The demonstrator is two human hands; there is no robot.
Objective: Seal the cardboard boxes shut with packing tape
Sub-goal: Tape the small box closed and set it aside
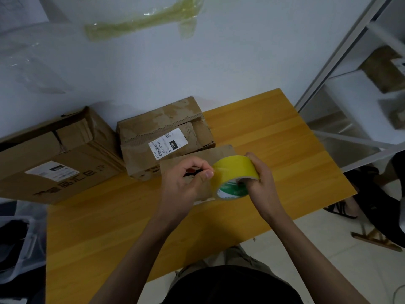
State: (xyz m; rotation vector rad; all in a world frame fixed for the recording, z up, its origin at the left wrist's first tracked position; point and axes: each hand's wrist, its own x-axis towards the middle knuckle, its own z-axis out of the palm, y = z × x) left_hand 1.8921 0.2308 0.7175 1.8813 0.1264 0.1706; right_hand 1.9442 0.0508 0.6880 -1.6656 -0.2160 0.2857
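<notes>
At frame centre, my right hand (262, 183) grips the yellow packing-tape roll (235, 176) while my left hand (188, 183) pinches at its edge, apparently hunting the loose end; next I must peel a strip for the flat brown cardboard box (198, 157) on the table (131, 227).

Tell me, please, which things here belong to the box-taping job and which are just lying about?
Job:
tape roll, gripped by right hand
left hand, picking at its edge
small box
labelled box
large box

Lying about:
tape strips on wall
shelf unit
sandals
</notes>
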